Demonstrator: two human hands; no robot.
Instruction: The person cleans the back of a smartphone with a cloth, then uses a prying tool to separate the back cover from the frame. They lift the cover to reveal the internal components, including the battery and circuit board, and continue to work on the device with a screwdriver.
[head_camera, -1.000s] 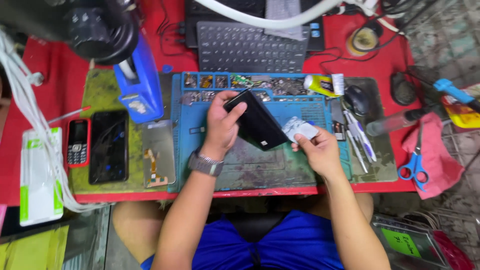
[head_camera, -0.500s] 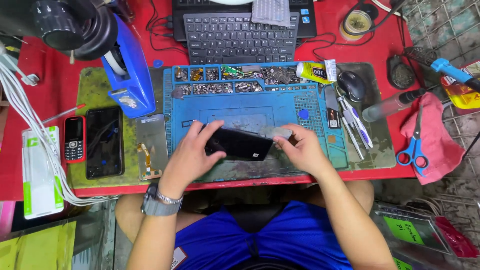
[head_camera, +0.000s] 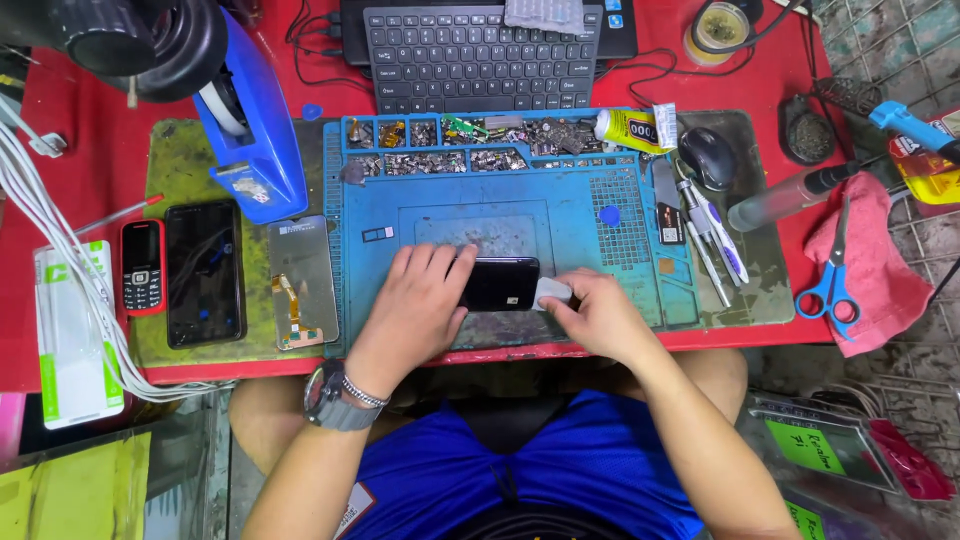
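Black phone (head_camera: 497, 283) now flat on blue mat (head_camera: 580, 215) — left hand (head_camera: 415, 305) pinning, right hand (head_camera: 595, 315) beside.

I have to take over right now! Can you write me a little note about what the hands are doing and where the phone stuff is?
Left hand: pressing the black phone flat on the blue mat.
Right hand: holding a small grey piece against the phone's right end.
Nearby: a loose screen part, a dark phone and a small red phone lie to the left.
Done: phone laid down.
Left: the phone's right end is in hand.
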